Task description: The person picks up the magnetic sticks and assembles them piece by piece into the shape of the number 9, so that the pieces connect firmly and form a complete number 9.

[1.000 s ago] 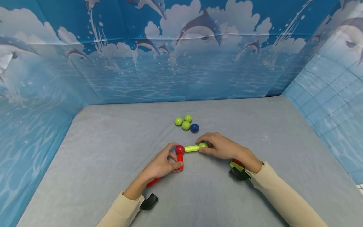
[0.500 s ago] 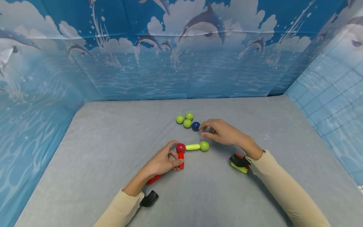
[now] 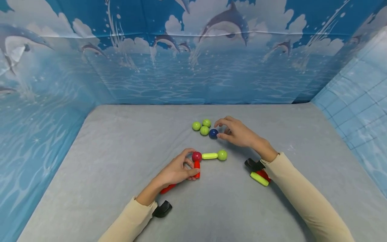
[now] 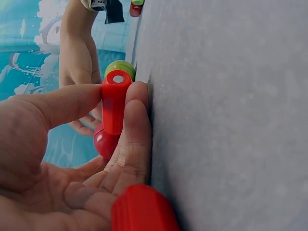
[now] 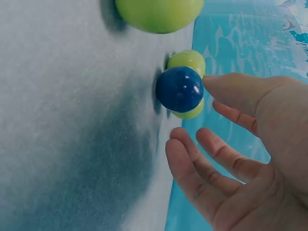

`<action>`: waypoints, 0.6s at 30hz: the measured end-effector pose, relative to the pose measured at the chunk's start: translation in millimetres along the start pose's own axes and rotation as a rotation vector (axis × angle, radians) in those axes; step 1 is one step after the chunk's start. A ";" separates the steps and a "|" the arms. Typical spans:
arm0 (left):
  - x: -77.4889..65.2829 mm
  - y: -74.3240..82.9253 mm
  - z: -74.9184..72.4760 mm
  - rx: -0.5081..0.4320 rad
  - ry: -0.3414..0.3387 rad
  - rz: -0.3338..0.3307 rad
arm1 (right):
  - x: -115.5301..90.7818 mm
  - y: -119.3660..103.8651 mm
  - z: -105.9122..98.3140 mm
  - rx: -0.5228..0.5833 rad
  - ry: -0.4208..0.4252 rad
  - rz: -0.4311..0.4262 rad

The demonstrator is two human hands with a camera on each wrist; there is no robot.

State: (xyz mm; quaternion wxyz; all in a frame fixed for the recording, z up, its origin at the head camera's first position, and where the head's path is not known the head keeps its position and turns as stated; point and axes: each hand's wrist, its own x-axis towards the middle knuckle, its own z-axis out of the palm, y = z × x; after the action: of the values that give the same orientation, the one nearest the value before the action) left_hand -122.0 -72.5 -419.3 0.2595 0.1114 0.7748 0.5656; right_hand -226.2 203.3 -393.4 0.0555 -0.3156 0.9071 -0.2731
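Note:
My left hand (image 3: 177,170) pinches a red stick (image 3: 197,169) between thumb and fingers. At the stick's far end sits a red ball (image 3: 197,156), which the index fingertip touches. From that ball a yellow-green stick (image 3: 209,156) runs right to a green ball (image 3: 222,155). In the left wrist view the red stick (image 4: 114,106) faces the camera with a pale round spot on its end. My right hand (image 3: 237,132) is beside a dark blue ball (image 3: 213,133), fingers apart. In the right wrist view its thumb is at the blue ball's (image 5: 180,89) edge; contact is unclear.
Several green balls (image 3: 204,130) lie close together left of the blue one. Another red stick (image 3: 167,189) lies under the left wrist. Beneath the right forearm are a yellow-green stick (image 3: 259,179) and a red piece (image 3: 264,174). A dolphin-print cloth (image 3: 199,77) borders the grey tabletop (image 3: 121,144).
My right hand has let go of the green ball on the yellow-green stick and moved away to the blue ball. The left hand keeps its hold; the head view has shifted slightly.

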 end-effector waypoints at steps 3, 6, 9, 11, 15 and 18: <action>0.3 -2.0 -0.1 0.001 -0.002 0.004 | 3.0 0.8 1.3 0.019 -0.019 0.006; 0.9 -1.9 -1.5 0.004 -0.004 0.004 | 8.1 1.8 1.9 0.039 -0.043 0.021; 0.9 -1.1 -2.6 0.004 -0.006 0.003 | 13.3 3.4 3.8 0.053 -0.064 0.034; 0.5 -0.5 -2.9 0.002 -0.008 0.003 | 16.1 4.3 5.5 0.057 -0.072 0.046; 0.8 -0.8 -2.4 -0.001 -0.009 0.007 | 19.6 4.1 8.4 0.040 -0.075 0.070; 1.0 -1.4 -1.9 -0.005 -0.010 0.008 | 21.0 3.8 11.1 0.022 -0.064 0.087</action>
State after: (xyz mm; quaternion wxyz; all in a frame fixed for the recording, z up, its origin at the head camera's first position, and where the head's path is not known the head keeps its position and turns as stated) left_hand -123.6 -74.1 -420.5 0.2615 0.1169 0.7716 0.5679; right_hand -241.9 188.0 -403.3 0.0999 -0.2837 0.9147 -0.2700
